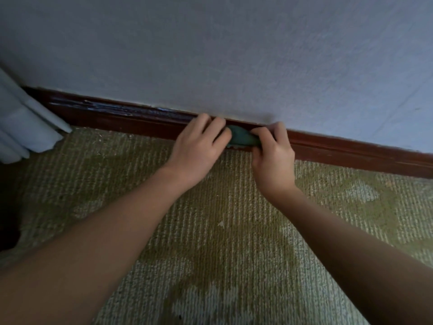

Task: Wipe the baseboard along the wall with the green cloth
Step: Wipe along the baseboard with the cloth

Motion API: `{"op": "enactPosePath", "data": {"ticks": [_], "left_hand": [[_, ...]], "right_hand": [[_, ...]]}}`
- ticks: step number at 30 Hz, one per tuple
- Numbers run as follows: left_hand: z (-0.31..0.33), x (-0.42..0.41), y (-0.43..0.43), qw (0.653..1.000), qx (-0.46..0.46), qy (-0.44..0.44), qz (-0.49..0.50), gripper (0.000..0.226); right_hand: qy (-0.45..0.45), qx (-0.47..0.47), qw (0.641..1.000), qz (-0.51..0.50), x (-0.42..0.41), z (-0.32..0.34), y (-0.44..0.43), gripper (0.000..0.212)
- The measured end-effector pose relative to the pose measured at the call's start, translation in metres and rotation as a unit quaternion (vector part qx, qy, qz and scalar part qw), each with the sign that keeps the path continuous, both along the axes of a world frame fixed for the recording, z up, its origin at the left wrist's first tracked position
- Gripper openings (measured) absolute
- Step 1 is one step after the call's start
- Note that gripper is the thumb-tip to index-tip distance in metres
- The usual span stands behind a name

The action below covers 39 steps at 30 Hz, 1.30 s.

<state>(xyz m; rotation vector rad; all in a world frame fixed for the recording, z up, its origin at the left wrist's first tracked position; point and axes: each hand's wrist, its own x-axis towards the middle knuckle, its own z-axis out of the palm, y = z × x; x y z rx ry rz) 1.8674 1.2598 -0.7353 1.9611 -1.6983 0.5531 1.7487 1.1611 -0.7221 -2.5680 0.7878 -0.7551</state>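
Pressing the green cloth (241, 138) against the dark red baseboard (121, 119) with both hands, bunched small between them. Left hand (199, 143) laid over the cloth's left end, fingers nearly straight and reaching the board's top edge, thumb hidden. Right hand (273, 151) curled tight, pinching the cloth's right end against the face of the board. Seemingly mid-wipe, roughly halfway along the visible run, with the pale wall (234, 55) directly above and the patterned carpet (210, 231) directly below. Further left, pale scuffed streaks along the board's top edge, leading towards a folded curtain (25, 127) in the corner; impossible to tell from here whether dust or worn finish. Next, most likely sliding the cloth sideways along the board under steady pressure from both hands, keeping it clear of the carpet pile, and perhaps refolding to a fresh face before tackling the streaked stretch.
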Motion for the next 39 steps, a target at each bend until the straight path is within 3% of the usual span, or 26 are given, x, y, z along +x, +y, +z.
{"op": "enactPosePath", "data": {"ticks": [4, 9, 15, 22, 25, 33, 36, 39], "left_hand": [[0.004, 0.014, 0.008, 0.998, 0.026, -0.052, -0.019, 0.021], [0.003, 0.006, 0.008, 1.0, 0.016, 0.0, 0.012, 0.03], [0.01, -0.02, -0.018, 0.999, 0.035, 0.009, -0.032, 0.026], [0.013, 0.002, 0.007, 0.999, 0.038, 0.027, 0.005, 0.016], [0.011, 0.018, 0.032, 0.997, 0.031, 0.055, 0.038, 0.025], [0.015, 0.03, 0.032, 0.997, 0.071, 0.013, -0.015, 0.017], [0.021, 0.038, 0.031, 0.994, 0.093, -0.045, -0.041, 0.018], [0.024, 0.049, 0.038, 0.996, 0.079, -0.033, -0.026, 0.024]], "right_hand": [[0.008, 0.001, 1.0, 0.003, 0.008, 0.002, 0.006, 0.027], [0.058, -0.014, 0.997, 0.041, 0.002, 0.002, 0.001, 0.03], [0.099, -0.049, 0.993, 0.028, -0.03, 0.009, -0.028, 0.032], [0.055, -0.023, 0.998, 0.034, -0.005, 0.011, -0.003, 0.028], [0.028, -0.027, 0.997, 0.069, 0.014, 0.013, 0.014, 0.027], [0.05, -0.022, 0.996, 0.068, 0.024, 0.005, 0.016, 0.026], [0.029, -0.032, 0.997, 0.063, 0.023, 0.006, 0.012, 0.027], [0.001, -0.034, 0.997, 0.071, 0.035, 0.007, 0.015, 0.026]]}}
